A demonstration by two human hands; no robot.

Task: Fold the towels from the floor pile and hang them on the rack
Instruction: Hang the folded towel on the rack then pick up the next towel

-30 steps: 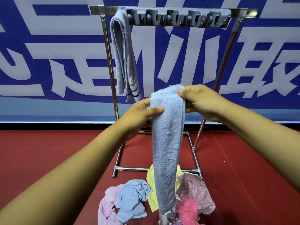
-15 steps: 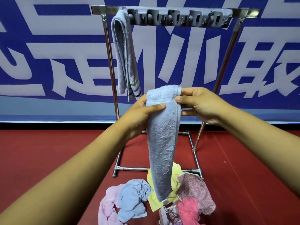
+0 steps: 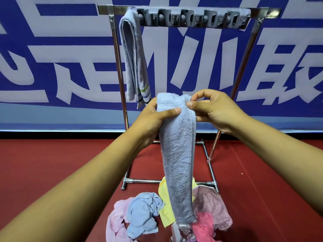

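A light blue towel [image 3: 178,154], folded into a long narrow strip, hangs down in front of me. My left hand [image 3: 152,123] grips its top from the left, thumb across the front. At the towel's upper right edge, my right hand [image 3: 213,110] pinches the cloth between thumb and forefinger. Behind stands the metal rack [image 3: 244,55] with a grey clip bar [image 3: 192,18] along its top rail. One grey-blue striped towel [image 3: 133,58] hangs at the rail's left end. The floor pile [image 3: 145,212] of pink, blue, yellow and patterned towels lies below the rack's base.
A blue and white banner wall [image 3: 52,58] runs behind the rack. The floor [image 3: 52,163] is red matting. The rack's base bars [image 3: 139,181] sit just behind the pile.
The held towel has shifted slightly left and down, and its strip has become narrower. My right hand has changed from a flat hold to a fingertip pinch at the top edge.
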